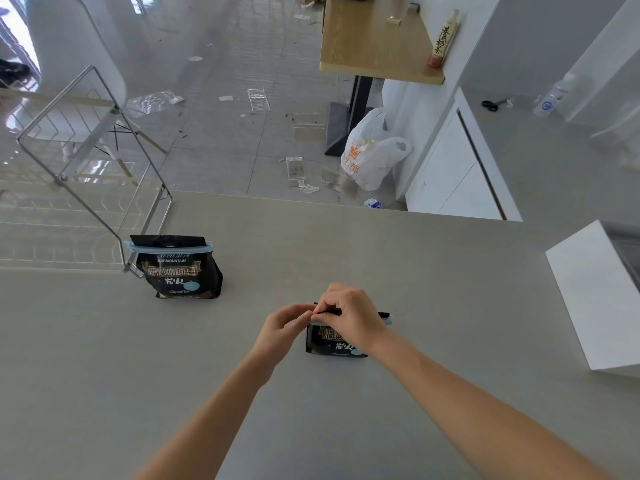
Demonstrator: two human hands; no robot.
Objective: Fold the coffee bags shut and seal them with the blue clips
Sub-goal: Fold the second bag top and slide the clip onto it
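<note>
A wide grey counter (346,254) runs across the room, with a littered tile floor beyond its far edge and a wire rack (93,161) at its left end. Standing beside the rack's foot is the far coffee bag (180,271), black with pale lettering, its top folded flat and a blue clip (171,247) across it, done by the look of it. The near coffee bag (329,341) stands nearer the middle, the same black pouch, mostly covered by the hands. I'd judge these bags light and soft-walled, crinkly, stiff only along the fold, so the folded top edge is the place to hold. The right hand (349,320) has its grip pinched along that top edge; the left hand (287,327) pinches the left end. A sliver of pale blue, the second clip (388,320), shows at the right; whether it is fully snapped I can't tell.
</note>
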